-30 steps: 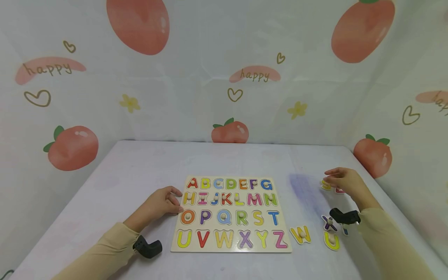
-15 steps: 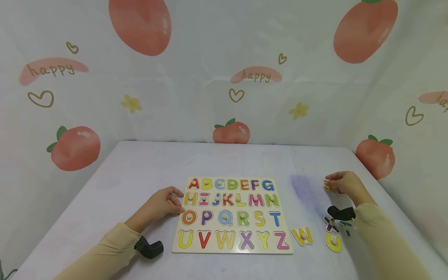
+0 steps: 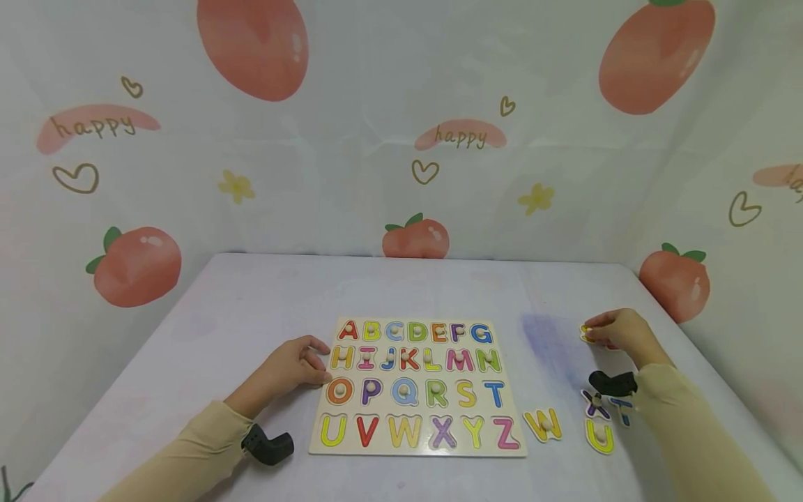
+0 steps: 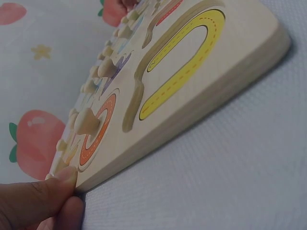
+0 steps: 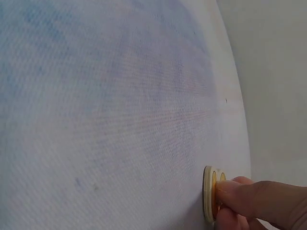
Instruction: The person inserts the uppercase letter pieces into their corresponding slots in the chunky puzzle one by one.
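My right hand (image 3: 627,335) pinches a yellow wooden letter S (image 3: 585,334) at the far right of the table. In the right wrist view, thumb and fingers close on this letter piece (image 5: 209,194), seen nearly edge-on low over the cloth. A reddish letter beneath that hand is mostly hidden. My left hand (image 3: 291,362) touches the left edge of the wooden alphabet board (image 3: 417,452), its thumb (image 4: 67,175) at the rim beside the O (image 4: 98,129). Knobbed letters fill the slots from A through R; the slots from S through Z hold no knobbed pieces.
Right of the board lies a yellow-orange W (image 3: 543,425). Beyond it are a purple X (image 3: 594,404), a blue T (image 3: 622,411) and a yellow U (image 3: 599,437), close to the right sleeve. A patterned curtain (image 3: 351,139) stands behind the table.
My right hand has come down onto the yellow S and its fingers have closed on it. The left hand stays at the board's edge. The head view has shifted slightly.
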`<state>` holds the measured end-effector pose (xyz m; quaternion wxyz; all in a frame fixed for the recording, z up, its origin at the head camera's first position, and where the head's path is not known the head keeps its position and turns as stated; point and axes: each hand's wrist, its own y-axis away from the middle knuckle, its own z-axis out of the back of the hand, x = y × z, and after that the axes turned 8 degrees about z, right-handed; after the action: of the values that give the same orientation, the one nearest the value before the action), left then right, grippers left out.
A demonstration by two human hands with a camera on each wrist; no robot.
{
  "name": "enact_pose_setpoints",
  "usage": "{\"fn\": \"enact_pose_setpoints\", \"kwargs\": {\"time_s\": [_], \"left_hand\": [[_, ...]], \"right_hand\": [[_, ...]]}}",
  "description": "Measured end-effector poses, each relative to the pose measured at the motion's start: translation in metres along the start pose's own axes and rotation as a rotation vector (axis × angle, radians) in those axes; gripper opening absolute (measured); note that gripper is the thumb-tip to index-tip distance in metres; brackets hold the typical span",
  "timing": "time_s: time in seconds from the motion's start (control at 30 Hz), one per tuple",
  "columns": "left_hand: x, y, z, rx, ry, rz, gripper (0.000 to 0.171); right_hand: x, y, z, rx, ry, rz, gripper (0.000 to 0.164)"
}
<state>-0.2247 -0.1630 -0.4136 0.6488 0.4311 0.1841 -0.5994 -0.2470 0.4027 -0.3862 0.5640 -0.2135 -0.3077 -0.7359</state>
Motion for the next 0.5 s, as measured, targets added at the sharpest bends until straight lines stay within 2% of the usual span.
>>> {"fn": "enact_pose_setpoints", "kwargs": {"time_s": [0.3, 0.5], "left_hand": [[-0.002, 0.002, 0.0, -0.006, -0.02, -0.001, 0.048], [-0.004, 0.003, 0.0, -0.007, -0.023, 0.003, 0.047]], "right_hand": [[0.011, 0.007, -0.001, 0.027, 0.05, 0.068, 0.031], [0.043, 0.021, -0.008, 0.059, 0.095, 0.232, 0.04]]}}
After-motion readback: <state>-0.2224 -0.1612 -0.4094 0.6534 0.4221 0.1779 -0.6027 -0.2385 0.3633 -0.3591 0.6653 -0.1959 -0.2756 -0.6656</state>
